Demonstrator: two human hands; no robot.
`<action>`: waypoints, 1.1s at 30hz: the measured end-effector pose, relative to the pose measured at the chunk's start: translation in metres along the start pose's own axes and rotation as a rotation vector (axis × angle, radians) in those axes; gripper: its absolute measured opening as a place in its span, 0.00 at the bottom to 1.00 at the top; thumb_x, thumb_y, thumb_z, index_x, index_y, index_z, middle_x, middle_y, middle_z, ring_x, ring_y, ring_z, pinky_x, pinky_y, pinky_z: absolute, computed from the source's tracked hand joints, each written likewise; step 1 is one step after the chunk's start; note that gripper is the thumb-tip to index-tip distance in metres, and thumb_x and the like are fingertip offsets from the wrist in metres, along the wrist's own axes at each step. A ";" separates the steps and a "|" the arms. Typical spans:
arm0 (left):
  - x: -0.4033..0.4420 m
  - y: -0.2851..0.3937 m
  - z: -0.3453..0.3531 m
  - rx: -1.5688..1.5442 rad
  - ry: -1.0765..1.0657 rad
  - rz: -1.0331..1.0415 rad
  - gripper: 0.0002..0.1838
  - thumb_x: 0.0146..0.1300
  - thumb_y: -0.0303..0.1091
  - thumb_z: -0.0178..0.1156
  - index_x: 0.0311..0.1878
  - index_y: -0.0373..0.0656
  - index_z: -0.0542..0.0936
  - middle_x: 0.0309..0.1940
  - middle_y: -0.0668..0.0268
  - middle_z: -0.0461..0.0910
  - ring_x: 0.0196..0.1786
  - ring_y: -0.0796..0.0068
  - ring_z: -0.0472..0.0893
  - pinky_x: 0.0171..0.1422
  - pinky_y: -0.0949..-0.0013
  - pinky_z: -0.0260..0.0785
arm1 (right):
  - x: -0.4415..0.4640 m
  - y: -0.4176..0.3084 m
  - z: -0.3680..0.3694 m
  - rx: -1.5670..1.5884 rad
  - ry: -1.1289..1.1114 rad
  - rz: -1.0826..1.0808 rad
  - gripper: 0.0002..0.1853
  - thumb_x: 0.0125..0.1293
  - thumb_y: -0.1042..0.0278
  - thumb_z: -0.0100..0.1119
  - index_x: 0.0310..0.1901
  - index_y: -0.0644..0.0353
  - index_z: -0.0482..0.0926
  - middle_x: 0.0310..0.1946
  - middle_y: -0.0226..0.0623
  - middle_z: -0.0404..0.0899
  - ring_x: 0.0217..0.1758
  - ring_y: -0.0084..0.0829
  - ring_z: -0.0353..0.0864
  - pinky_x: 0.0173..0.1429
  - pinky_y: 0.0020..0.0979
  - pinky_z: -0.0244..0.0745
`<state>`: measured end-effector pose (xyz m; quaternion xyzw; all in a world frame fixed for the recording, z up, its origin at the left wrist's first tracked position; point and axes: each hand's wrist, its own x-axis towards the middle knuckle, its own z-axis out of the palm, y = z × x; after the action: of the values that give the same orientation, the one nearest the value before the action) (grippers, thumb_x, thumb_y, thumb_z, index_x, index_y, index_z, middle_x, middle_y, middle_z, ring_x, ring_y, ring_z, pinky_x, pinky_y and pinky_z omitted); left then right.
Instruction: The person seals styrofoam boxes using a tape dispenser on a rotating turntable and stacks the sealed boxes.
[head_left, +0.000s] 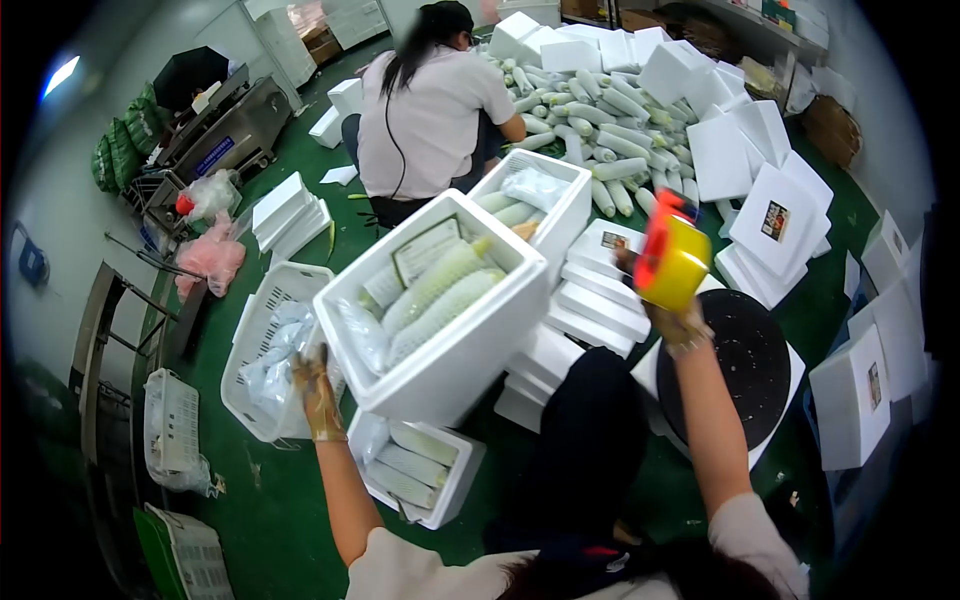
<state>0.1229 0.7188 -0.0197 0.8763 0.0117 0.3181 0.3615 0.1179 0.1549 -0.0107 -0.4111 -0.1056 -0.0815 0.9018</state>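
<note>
White plastic basket (243, 385) w/ bags (282, 355) inside came up L on my feed. Next, L hand (320, 395), gloved, fingers near-straight beside the foam box (465, 355); couldn't tell if touching. That foam box sat mid-view, open-topped, w/ net-sleeved gourds (437, 287) inside: prob. hefty, walls stiff but easily dented, so best gripped low, both sides, I reckoned. Then R hand (680, 325), fingers wrapped round a red-and-yellow tape dispenser (677, 262), held up clear of the foam box.
</note>
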 end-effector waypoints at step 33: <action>-0.059 0.326 0.505 -0.046 -1.156 0.525 0.31 0.58 0.63 0.53 0.40 0.40 0.79 0.37 0.51 0.78 0.42 0.54 0.78 0.46 0.56 0.71 | -0.429 -0.150 -0.133 -1.648 1.195 -0.029 0.25 0.72 0.59 0.40 0.68 0.55 0.62 0.64 0.43 0.66 0.66 0.36 0.65 0.70 0.33 0.57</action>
<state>0.2933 0.1471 -0.1140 0.8723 -0.4073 -0.1281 0.2383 -0.3143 -0.0172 -0.0970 -0.7951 0.4462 -0.3317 0.2422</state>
